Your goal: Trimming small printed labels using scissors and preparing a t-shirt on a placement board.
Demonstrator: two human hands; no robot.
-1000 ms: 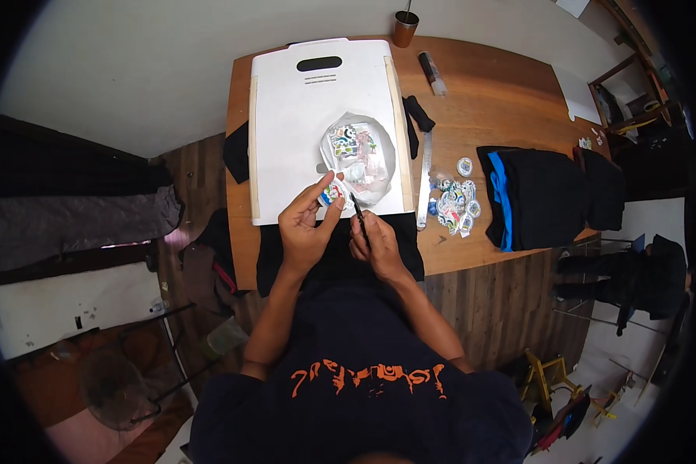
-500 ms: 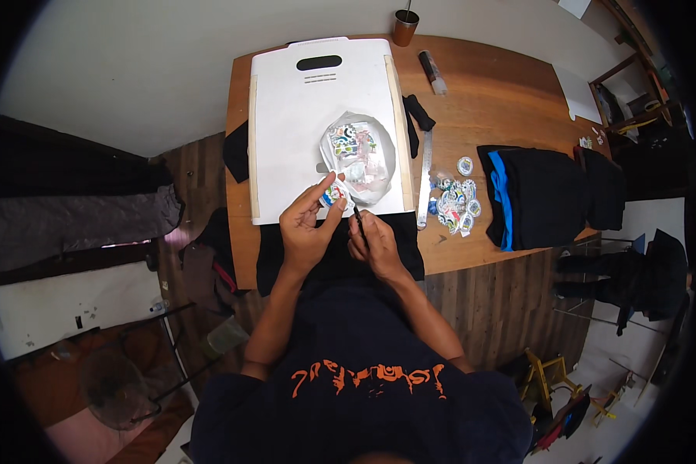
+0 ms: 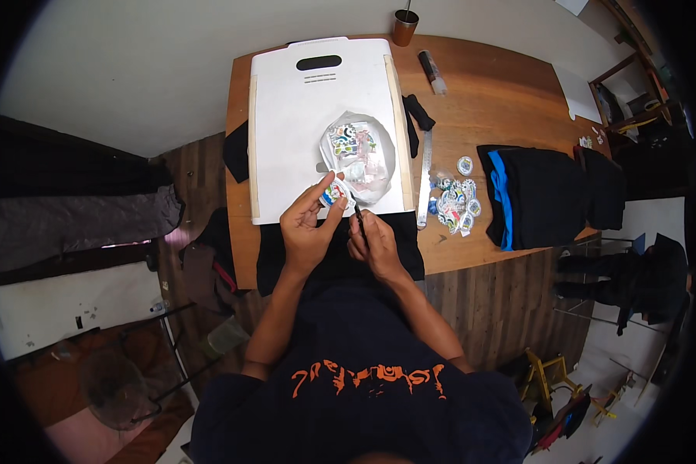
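My left hand [image 3: 307,226] pinches a round printed sticker [image 3: 334,193] with a white border between thumb and fingers. My right hand [image 3: 377,244] is closed around a slim black tool [image 3: 360,220], whose exact kind is hidden by the fingers. The tool's tip meets the right edge of the sticker. Just beyond both hands, a crumpled white plastic bag [image 3: 387,147] lies open with colourful printed pieces inside. The bag rests on a white board [image 3: 286,139] with a dark oval slot at its far end. Black cloth [image 3: 282,251] shows under my wrists.
Right of the board lie a metal ruler [image 3: 425,178] and a pile of cut stickers [image 3: 454,203]. Folded black garments [image 3: 541,197] with a blue layer sit farther right on the wooden table [image 3: 495,93]. A clear-ended tube [image 3: 433,73] and a brown cup [image 3: 404,29] are at the back.
The sticker has tilted slightly and the black tool's tip has shifted a little along its edge. Both hands stay in nearly the same place.
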